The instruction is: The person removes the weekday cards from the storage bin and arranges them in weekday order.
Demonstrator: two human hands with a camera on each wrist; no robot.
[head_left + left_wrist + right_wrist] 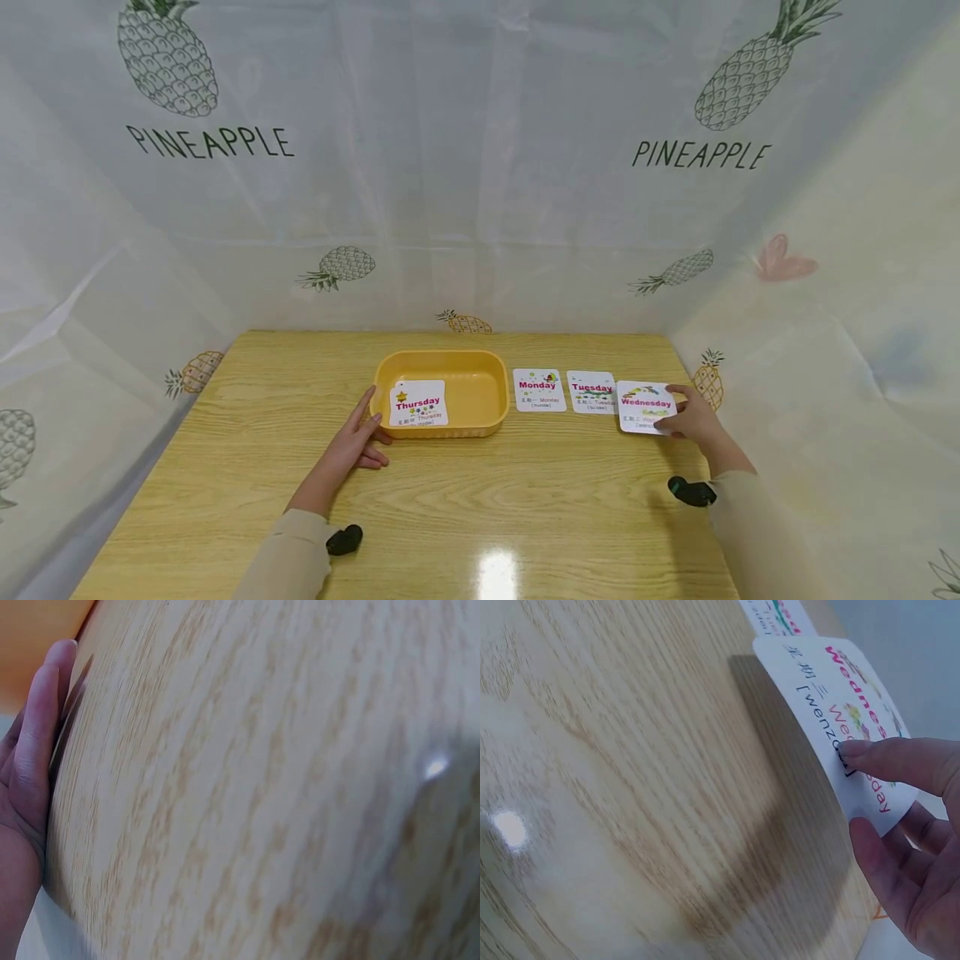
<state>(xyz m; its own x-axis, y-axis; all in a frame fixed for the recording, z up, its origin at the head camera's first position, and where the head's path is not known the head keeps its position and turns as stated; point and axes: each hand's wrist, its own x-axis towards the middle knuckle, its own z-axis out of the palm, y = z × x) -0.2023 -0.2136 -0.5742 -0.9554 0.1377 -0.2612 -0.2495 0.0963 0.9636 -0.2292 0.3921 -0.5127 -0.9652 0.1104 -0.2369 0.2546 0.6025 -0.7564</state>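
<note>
Monday card (538,389) and Tuesday card (591,392) lie side by side on the wooden table (420,517), right of the yellow tray.

we see a glossy wood-grain table (450,500), a smooth yellow plastic tray (480,417), a slick paper wednesday card (847,720) and thin, creased, printed plastic sheeting (480,167).

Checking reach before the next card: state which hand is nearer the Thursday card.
Left. The left hand rests against the yellow tray holding the Thursday card; the right hand pinches the Wednesday card, far across the table.
</note>
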